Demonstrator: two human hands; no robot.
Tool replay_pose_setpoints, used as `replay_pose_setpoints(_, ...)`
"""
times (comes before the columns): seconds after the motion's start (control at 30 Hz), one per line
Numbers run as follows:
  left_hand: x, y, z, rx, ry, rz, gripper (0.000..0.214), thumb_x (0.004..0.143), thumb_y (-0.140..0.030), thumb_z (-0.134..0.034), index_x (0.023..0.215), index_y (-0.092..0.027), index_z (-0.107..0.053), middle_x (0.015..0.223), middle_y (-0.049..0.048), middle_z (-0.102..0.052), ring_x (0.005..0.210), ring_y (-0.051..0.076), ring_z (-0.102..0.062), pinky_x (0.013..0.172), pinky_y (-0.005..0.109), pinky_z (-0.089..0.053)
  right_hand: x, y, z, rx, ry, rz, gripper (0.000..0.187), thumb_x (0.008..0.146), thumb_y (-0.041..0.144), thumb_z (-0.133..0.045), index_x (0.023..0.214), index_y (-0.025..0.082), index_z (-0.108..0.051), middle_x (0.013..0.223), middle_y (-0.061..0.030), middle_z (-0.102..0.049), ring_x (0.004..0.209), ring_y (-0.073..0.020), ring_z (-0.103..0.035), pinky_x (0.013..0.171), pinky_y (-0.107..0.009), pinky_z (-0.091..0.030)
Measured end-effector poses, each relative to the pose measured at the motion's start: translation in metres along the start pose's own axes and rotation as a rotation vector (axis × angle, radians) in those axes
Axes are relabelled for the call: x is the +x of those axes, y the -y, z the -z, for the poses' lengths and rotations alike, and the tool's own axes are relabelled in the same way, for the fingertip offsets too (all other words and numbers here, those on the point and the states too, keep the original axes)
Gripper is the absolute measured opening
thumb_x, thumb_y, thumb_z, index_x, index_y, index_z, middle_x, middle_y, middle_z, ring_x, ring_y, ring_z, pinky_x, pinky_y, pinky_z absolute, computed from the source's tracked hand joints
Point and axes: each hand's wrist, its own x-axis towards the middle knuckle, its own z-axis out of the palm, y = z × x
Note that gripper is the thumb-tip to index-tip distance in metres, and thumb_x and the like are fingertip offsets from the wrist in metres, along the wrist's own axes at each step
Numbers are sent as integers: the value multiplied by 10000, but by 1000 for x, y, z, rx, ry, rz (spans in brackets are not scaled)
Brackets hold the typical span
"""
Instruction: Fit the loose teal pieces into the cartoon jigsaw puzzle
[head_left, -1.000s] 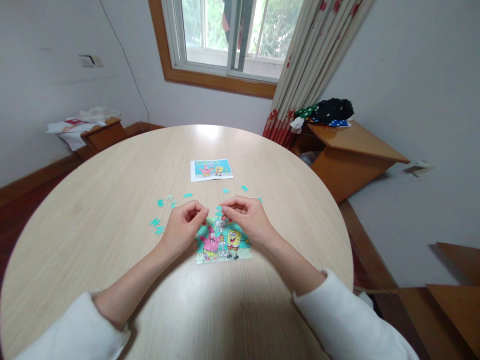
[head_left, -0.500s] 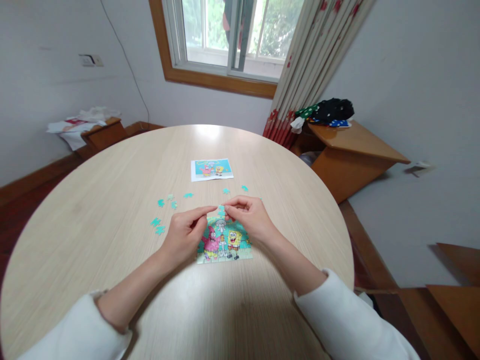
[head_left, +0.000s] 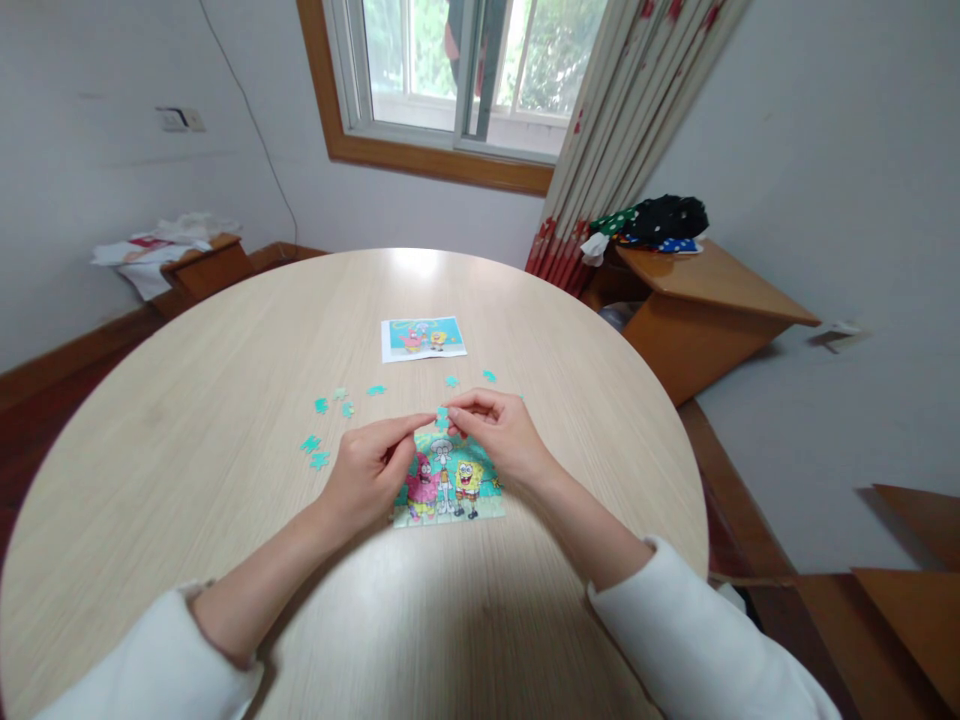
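A partly built cartoon jigsaw puzzle (head_left: 450, 485) lies on the round wooden table (head_left: 225, 400) in front of me. My right hand (head_left: 499, 432) pinches a teal puzzle piece (head_left: 442, 417) over the puzzle's top edge. My left hand (head_left: 371, 468) rests on the puzzle's left side, its forefinger stretched out to touch the same piece. Several loose teal pieces (head_left: 321, 405) lie scattered to the left and behind the puzzle. A printed reference picture (head_left: 422, 338) lies farther back.
A low wooden side table (head_left: 705, 290) with dark clothes stands at the right by a curtain (head_left: 622, 120). Another low stand with papers (head_left: 161, 245) is at the far left. A window (head_left: 465, 70) is behind the table.
My left hand's forefinger has stretched out from a curled pinch toward the piece in my right hand. My right hand has shifted slightly up and back over the puzzle's top edge.
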Motion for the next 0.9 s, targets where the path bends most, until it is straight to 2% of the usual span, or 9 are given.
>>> replay_pose_setpoints(0.2, -1, 2, -1, 60, -9, -115, 326, 838, -103, -415, 947, -147, -718, 769, 40, -746, 602, 110, -649, 571, 203, -501, 2, 0, 0, 43, -5, -20, 152, 662, 303, -687, 733, 173, -657, 605, 25, -606, 578, -103, -569, 593, -262, -466)
replay_pose_setpoints(0.53, 0, 3, 1, 201, -28, -277, 314, 861, -104, -396, 983, -124, -685, 534, -21, -578, 469, 92, -504, 484, 209, -399, 2, 0, 2, 69, 19, -39, 207, 659, 353, -727, 757, 184, -658, 626, 28, -593, 603, -107, -563, 625, -278, -476)
replay_pose_setpoints(0.9, 2, 1, 3, 237, -26, -317, 329, 837, -83, -392, 1005, -121, -672, 532, -24, -568, 455, 93, -480, 488, 219, -391, 1, 2, 0, 156, 32, -108, 276, 590, 387, -786, 739, 189, -666, 612, 35, -599, 573, -91, -545, 596, -251, -459)
